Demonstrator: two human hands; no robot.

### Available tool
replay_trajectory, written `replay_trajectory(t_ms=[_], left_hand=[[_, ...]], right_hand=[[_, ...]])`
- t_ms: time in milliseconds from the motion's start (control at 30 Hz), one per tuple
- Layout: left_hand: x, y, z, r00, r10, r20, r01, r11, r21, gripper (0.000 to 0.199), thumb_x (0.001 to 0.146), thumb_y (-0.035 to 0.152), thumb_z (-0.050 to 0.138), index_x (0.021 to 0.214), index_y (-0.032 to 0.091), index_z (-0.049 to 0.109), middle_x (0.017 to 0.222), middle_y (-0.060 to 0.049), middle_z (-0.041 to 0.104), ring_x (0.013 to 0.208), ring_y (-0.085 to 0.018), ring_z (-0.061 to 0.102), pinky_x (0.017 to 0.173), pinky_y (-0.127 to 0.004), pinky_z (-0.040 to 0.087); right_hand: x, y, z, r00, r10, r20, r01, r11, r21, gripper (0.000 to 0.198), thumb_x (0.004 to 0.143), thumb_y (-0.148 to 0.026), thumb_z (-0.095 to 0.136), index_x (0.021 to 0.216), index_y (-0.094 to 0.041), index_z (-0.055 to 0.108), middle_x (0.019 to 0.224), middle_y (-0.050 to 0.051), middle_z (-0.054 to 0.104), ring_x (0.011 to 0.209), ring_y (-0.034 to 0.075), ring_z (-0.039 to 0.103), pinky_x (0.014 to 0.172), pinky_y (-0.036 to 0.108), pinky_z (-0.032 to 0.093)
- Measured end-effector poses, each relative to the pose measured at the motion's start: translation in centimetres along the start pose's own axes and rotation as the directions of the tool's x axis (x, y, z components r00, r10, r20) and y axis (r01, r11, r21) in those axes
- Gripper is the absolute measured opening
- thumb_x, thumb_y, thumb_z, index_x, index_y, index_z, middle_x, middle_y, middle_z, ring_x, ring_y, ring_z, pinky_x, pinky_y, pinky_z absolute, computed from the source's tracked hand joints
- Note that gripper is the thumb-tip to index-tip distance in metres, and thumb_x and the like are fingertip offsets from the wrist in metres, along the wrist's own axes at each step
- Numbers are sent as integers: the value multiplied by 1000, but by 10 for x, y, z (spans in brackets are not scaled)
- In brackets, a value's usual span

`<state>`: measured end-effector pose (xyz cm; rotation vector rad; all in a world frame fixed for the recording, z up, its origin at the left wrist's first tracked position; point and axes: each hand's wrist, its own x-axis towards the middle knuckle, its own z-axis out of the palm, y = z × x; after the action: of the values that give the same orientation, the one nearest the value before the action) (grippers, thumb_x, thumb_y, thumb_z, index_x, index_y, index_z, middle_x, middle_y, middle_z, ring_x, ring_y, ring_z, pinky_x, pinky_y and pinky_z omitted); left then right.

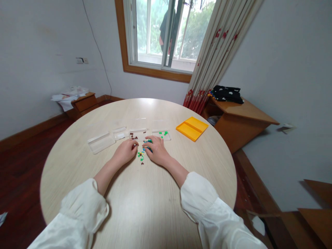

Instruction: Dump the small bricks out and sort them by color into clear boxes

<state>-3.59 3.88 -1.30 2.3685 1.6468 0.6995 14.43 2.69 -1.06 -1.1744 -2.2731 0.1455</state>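
A small pile of tiny building bricks point(141, 155), green, blue, yellow and brown, lies on the round table between my hands. My left hand point(126, 151) is at its left edge, fingers curled together; whatever they hold is too small to make out. Over the right side of the pile my right hand point(157, 150) rests with thumb and fingers apart, touching or just above blue and green bricks. Beyond my hands, one clear tray point(141, 131) contains several brown bricks, and another clear tray point(168, 137) contains several green ones.
Two more clear trays, a large one point(101, 143) and a small one point(119, 132), stand at the left. A yellow divided tray point(192, 128) lies at the right of the round table point(135, 207). Behind it are a curtain point(220, 45) and a wooden cabinet point(241, 116).
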Motion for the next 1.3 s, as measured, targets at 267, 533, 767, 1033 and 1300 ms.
replay_trajectory(t_ms=[267, 533, 767, 1033, 1300], left_hand=[[1, -4, 2, 999, -2, -34, 2, 1000, 0, 27, 78, 18, 42, 82, 14, 69, 83, -10, 66, 79, -21, 61, 75, -32, 46], [1, -5, 1, 1000, -9, -17, 9, 1000, -28, 23, 78, 18, 46, 82, 13, 68, 83, -10, 64, 78, -21, 59, 75, -32, 45], [2, -5, -1, 1000, -12, -8, 12, 999, -53, 14, 78, 18, 50, 77, 14, 64, 80, -8, 61, 77, -21, 57, 74, -31, 43], [2, -7, 0, 996, -11, -85, 0, 991, -133, 10, 76, 19, 53, 73, 16, 61, 75, -7, 62, 74, -20, 57, 71, -31, 42], [4, 13, -4, 968, -249, -16, 163, 677, -718, 17, 69, 32, 61, 73, 15, 62, 63, -3, 62, 62, -17, 59, 67, -31, 46]], right_hand=[[0, 3, 2, 999, 7, 38, -9, 999, 39, 11, 83, -17, 62, 89, -19, 71, 118, 11, 59, 116, 24, 49, 100, 47, 25], [0, 5, 5, 999, 2, 41, -4, 998, 70, 6, 84, -18, 62, 86, -19, 67, 116, 10, 61, 114, 23, 50, 99, 46, 26], [1, 3, 1, 1000, -3, 14, 1, 993, 122, 5, 85, -15, 58, 89, -18, 60, 98, 6, 67, 99, 20, 56, 96, 41, 27], [4, 7, 6, 999, -5, -44, 11, 992, 122, 6, 84, -12, 58, 86, -16, 62, 89, 6, 71, 89, 19, 60, 91, 37, 30], [3, 4, 2, 994, -9, -109, 22, 993, 119, 7, 84, -13, 58, 88, -16, 64, 89, 6, 72, 88, 19, 61, 89, 36, 33]])
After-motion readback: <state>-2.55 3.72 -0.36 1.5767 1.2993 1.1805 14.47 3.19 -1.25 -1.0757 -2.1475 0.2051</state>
